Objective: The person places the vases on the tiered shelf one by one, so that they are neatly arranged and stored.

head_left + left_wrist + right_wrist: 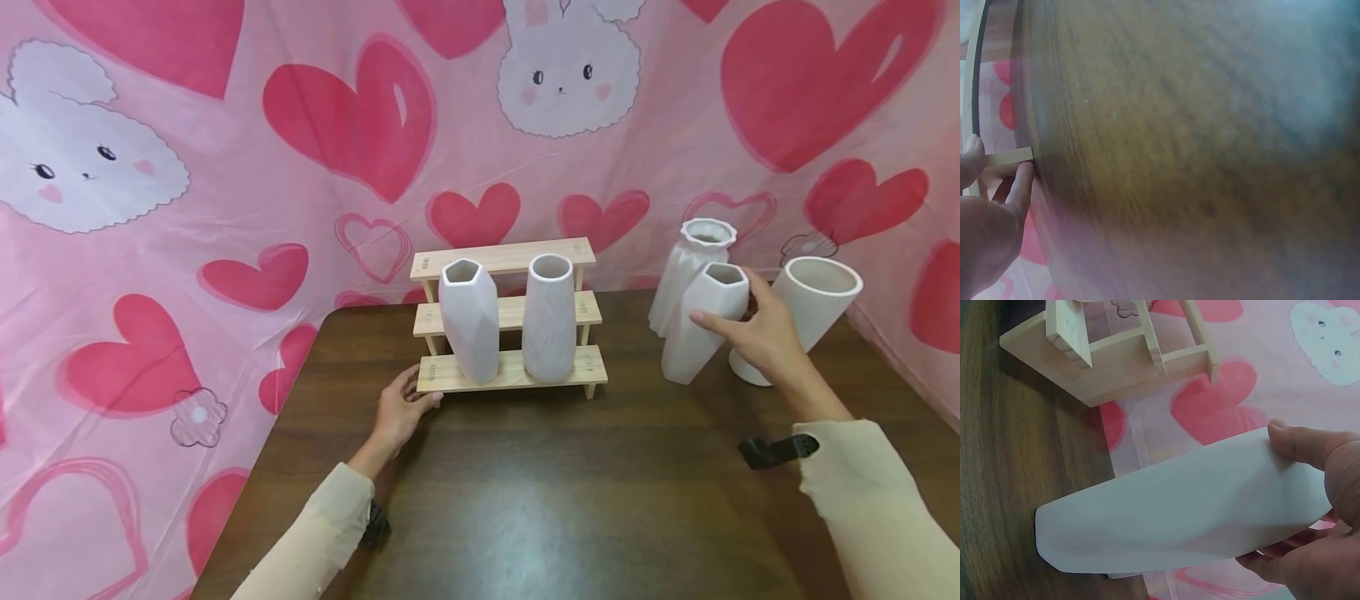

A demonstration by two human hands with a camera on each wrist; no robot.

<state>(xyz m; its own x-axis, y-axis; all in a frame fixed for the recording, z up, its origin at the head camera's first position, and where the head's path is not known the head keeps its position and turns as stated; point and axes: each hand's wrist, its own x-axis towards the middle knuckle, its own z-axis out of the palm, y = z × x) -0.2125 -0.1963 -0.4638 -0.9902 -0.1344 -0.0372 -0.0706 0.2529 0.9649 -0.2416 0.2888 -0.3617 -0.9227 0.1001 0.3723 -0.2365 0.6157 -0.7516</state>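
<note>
A person's left hand grips the front left corner of a wooden stand bearing an angular vase and a round vase, while the right hand wraps its grip around a faceted white vase on the desk's right side, mouth up, long axis near vertical. A flared vase crowds its right; a ruffled vase stands just behind, before heart-print cloth.

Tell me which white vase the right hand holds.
The only angular-mouthed vase off the wooden stand, held near its rim by the right hand. The wavy-rimmed vase behind it and the flared vase lack its angular mouth.
</note>
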